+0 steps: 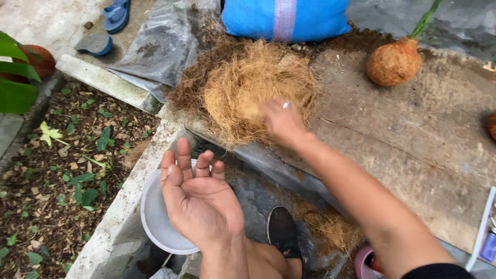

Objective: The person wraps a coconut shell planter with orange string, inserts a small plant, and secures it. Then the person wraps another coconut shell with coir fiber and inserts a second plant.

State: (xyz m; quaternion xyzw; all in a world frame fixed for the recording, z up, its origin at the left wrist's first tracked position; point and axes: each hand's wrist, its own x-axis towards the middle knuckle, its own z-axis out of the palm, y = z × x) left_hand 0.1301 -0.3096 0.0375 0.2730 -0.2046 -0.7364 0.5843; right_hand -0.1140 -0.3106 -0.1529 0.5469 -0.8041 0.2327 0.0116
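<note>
My left hand (199, 199) is held palm up with its fingers spread and nothing in it, just above a white round bowl (154, 219). My right hand (281, 121) reaches forward into a pile of tan coconut fibre (248, 85) on a worn wooden board (413, 144), its fingers closed into the strands; a ring shows on one finger. The hand is motion-blurred.
A blue woven sack (284, 18) lies behind the fibre. A fibre-wrapped ball with a green shoot (395, 62) stands at the back right. Grey plastic sheeting (160, 44), blue sandals (116, 15), a concrete curb (134, 181), and soil with small plants (62, 165) lie to the left.
</note>
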